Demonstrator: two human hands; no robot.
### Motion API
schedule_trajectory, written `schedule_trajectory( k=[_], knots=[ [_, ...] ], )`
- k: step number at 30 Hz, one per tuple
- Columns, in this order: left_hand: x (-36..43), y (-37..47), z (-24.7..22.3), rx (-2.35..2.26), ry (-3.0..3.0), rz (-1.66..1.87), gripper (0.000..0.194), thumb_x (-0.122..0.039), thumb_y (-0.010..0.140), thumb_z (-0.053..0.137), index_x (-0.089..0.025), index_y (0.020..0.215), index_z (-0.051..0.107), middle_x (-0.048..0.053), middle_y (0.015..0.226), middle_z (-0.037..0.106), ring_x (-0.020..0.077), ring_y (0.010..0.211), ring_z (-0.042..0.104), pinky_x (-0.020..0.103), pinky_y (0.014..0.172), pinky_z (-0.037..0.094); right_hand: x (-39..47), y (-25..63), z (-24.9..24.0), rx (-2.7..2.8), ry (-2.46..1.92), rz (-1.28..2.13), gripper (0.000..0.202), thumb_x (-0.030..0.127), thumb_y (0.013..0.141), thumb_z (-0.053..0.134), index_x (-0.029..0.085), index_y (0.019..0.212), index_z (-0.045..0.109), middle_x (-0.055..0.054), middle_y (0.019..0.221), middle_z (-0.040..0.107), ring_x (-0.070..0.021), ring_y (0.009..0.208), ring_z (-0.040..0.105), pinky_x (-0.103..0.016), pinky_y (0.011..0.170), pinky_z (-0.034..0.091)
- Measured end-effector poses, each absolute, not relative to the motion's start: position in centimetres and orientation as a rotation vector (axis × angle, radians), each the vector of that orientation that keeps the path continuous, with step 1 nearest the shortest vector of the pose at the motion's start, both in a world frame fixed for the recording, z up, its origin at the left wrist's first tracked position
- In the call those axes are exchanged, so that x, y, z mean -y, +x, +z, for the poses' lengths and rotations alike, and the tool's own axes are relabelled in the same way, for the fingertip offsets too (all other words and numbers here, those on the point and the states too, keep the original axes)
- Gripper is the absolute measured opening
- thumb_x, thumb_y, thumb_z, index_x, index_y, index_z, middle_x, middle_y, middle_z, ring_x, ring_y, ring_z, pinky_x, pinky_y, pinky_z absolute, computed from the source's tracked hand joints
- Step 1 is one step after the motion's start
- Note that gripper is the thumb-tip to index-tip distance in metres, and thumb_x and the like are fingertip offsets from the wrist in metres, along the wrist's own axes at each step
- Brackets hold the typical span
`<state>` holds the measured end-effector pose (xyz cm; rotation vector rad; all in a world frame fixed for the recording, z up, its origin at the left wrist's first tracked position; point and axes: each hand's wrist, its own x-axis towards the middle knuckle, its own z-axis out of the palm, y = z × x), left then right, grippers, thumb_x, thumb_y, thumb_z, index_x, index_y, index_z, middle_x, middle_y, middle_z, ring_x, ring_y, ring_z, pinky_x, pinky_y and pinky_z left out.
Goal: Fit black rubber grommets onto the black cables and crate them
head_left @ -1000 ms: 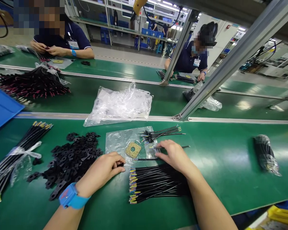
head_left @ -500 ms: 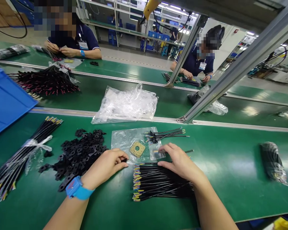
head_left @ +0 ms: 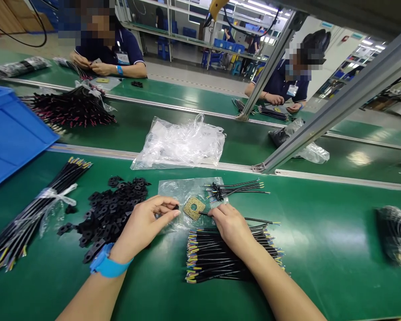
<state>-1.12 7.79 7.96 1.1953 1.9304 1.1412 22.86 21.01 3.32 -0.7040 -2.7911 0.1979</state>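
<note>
My left hand [head_left: 146, 225] pinches a small black part [head_left: 176, 207] just left of a yellowish square sponge [head_left: 188, 210] with a hole in its middle. In the fingers of my right hand [head_left: 233, 225] is a black cable [head_left: 260, 220]. Its left end reaches the sponge, and the other end sticks out to the right. The sponge lies on a clear plastic bag [head_left: 167, 189]. Below my right hand lies a row of black cables [head_left: 207, 256] with coloured wire ends. Left of my left hand spreads a pile of black parts [head_left: 112, 209].
Several cables with black parts on them [head_left: 235, 189] lie behind my right hand. A tied cable bundle [head_left: 36, 214] and a blue bin [head_left: 13, 129] are at left. A wrapped bundle [head_left: 394, 234] lies far right. A slanted metal post [head_left: 334, 93] rises ahead. Two people work opposite.
My right hand has lifted a cable from the row and brought its end left to the sponge. My left hand has moved slightly up, the small black part now showing at its fingertips.
</note>
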Motion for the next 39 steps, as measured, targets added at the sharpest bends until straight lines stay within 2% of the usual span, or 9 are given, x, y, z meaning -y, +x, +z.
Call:
schedule_trajectory(
  k=[4, 12, 18, 23, 28, 31, 35, 39],
  knots=[
    [-7.8, -0.9, 7.6, -1.933, 1.114, 1.205, 0.034, -0.053, 0.080, 0.075, -0.025, 0.099, 0.078, 0.006, 0.087, 0.081, 0.0263, 0.077, 0.076, 0.036, 0.070, 0.063, -21.0, 22.9, 3.4, 2.798, -0.702, 0.217, 0.027, 0.009, 0.100, 0.052, 0.023, 0.107, 0.073, -0.007, 0.095, 0.069, -0.0216, 0.086, 0.064, -0.033, 0.081, 0.054],
    [-8.1, -0.4, 6.6, -1.807, 1.006, 1.250, 0.037, -0.050, 0.079, 0.079, -0.022, 0.103, 0.075, 0.006, 0.085, 0.081, 0.0255, 0.083, 0.077, 0.036, 0.076, 0.063, -21.1, 23.3, 3.8, 2.844, -0.725, 0.129, 0.035, 0.006, 0.098, 0.052, 0.021, 0.123, 0.072, -0.008, 0.094, 0.075, -0.0209, 0.086, 0.070, -0.030, 0.079, 0.058],
    [-8.8, 0.9, 6.9, -1.528, 0.624, 1.443, 0.045, -0.046, 0.058, 0.094, -0.019, 0.089, 0.074, 0.004, 0.080, 0.077, 0.0218, 0.080, 0.076, 0.032, 0.076, 0.062, -19.4, 24.0, 6.7, 2.373, -0.545, 0.265, 0.033, 0.013, 0.104, 0.053, 0.024, 0.131, 0.068, -0.007, 0.097, 0.074, -0.0174, 0.084, 0.071, -0.030, 0.078, 0.061],
    [-9.0, 2.4, 7.5, -1.311, 0.345, 1.478, 0.055, -0.046, 0.044, 0.103, -0.018, 0.081, 0.073, -0.003, 0.067, 0.069, 0.0153, 0.069, 0.073, 0.023, 0.064, 0.055, -17.8, 24.2, 8.0, 2.239, -0.447, 0.238, 0.047, 0.004, 0.097, 0.061, 0.029, 0.137, 0.065, -0.004, 0.089, 0.070, -0.0151, 0.076, 0.067, -0.027, 0.068, 0.059],
    [-9.0, 2.9, 8.0, -1.256, 0.252, 1.464, 0.058, -0.044, 0.036, 0.105, -0.018, 0.077, 0.072, -0.004, 0.062, 0.067, 0.0134, 0.063, 0.071, 0.022, 0.060, 0.052, -17.5, 24.0, 7.9, 2.248, -0.425, 0.192, 0.053, 0.002, 0.096, 0.059, 0.029, 0.142, 0.062, -0.003, 0.085, 0.069, -0.0155, 0.075, 0.066, -0.026, 0.066, 0.058],
    [-8.9, 2.8, 8.3, -1.257, 0.267, 1.452, 0.057, -0.044, 0.038, 0.105, -0.017, 0.076, 0.072, -0.004, 0.062, 0.067, 0.0131, 0.062, 0.070, 0.022, 0.060, 0.053, -17.6, 24.0, 7.7, 2.259, -0.403, 0.155, 0.052, 0.003, 0.097, 0.058, 0.026, 0.143, 0.062, -0.003, 0.084, 0.069, -0.0146, 0.073, 0.065, -0.025, 0.065, 0.057],
    [-8.7, 2.5, 8.3, -1.337, 0.350, 1.433, 0.053, -0.044, 0.044, 0.103, -0.018, 0.079, 0.074, -0.003, 0.063, 0.068, 0.0153, 0.067, 0.072, 0.024, 0.064, 0.056, -17.5, 24.1, 7.6, 2.282, -0.340, 0.083, 0.042, 0.002, 0.096, 0.060, 0.017, 0.133, 0.068, -0.005, 0.086, 0.071, -0.0154, 0.075, 0.063, -0.027, 0.069, 0.057],
    [-8.6, 2.2, 7.8, -1.463, 0.483, 1.434, 0.044, -0.036, 0.049, 0.102, -0.017, 0.079, 0.076, -0.001, 0.065, 0.071, 0.0125, 0.066, 0.068, 0.022, 0.064, 0.055, -17.6, 24.6, 7.9, 2.327, -0.279, 0.022, 0.035, 0.002, 0.099, 0.052, 0.013, 0.128, 0.070, -0.007, 0.091, 0.073, -0.0170, 0.083, 0.063, -0.029, 0.076, 0.056]
  ],
)
